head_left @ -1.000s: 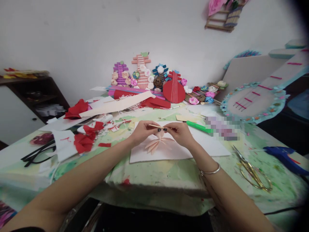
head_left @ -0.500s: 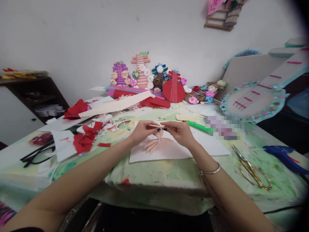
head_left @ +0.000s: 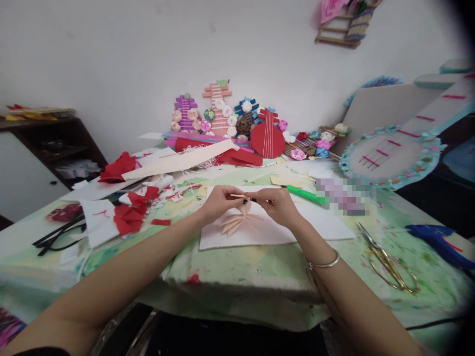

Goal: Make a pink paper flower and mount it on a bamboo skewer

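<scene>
Over a white board (head_left: 267, 235), both hands meet at a piece of peach paper (head_left: 244, 221) cut into petal-like strips that fan out downward. Thumb and fingers of my left hand (head_left: 221, 203) are pinched at its gathered top, where a thin pale stick (head_left: 238, 196) lies across the fingers. My right hand (head_left: 276, 203) pinches the same top from the other side, its fingertips almost touching the left ones. The exact spot between the fingertips is hidden. A green-handled cutter (head_left: 307, 194) lies just beyond my right hand.
Gold-handled scissors (head_left: 389, 262) and a blue glue gun (head_left: 441, 242) lie on the right. Red and white paper scraps (head_left: 129, 215) and black-framed glasses (head_left: 61, 237) cover the left. Along the wall stand paper-flowered lute models (head_left: 267, 136); a larger one (head_left: 393, 153) leans at right.
My fingers have shifted slightly at the paper's top, and the petal strips have turned a little. Both hands keep their place over the board.
</scene>
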Available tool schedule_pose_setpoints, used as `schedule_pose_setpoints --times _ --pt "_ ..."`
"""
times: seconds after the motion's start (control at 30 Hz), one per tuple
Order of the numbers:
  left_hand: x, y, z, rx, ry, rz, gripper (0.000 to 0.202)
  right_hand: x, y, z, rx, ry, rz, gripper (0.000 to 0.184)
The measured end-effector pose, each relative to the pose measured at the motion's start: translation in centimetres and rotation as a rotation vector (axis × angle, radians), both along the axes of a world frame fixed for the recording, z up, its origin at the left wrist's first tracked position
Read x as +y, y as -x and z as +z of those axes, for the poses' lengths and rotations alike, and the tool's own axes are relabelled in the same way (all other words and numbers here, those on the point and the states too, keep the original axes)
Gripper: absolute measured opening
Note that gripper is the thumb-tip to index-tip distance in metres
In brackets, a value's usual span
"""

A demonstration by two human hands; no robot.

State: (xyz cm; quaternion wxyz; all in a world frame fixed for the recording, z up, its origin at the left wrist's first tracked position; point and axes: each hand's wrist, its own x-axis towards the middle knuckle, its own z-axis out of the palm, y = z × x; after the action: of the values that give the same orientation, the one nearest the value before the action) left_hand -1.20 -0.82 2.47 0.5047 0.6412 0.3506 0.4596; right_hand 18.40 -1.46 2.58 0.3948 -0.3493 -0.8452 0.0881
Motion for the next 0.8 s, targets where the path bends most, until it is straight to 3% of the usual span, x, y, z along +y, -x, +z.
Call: schedule_pose_setpoints --times 0.2,0.57,0.8 --pt "0.19 -0.02 -0.30 -0.042 -0.001 -0.038 0.025 0.06 0.07 -0.02 0.005 -0.035 0.006 0.033" --pt "0.04 -0.03 -0.05 0.098 -0.172 0.101 0.024 0.01 0.52 -0.33 0.115 -0.011 -0.133 0.013" --pt "0.47 0.02 -0.95 0.091 -0.236 0.086 0.024 -0.27 0.52 0.04 -0.045 -0.060 -0.224 0.012"
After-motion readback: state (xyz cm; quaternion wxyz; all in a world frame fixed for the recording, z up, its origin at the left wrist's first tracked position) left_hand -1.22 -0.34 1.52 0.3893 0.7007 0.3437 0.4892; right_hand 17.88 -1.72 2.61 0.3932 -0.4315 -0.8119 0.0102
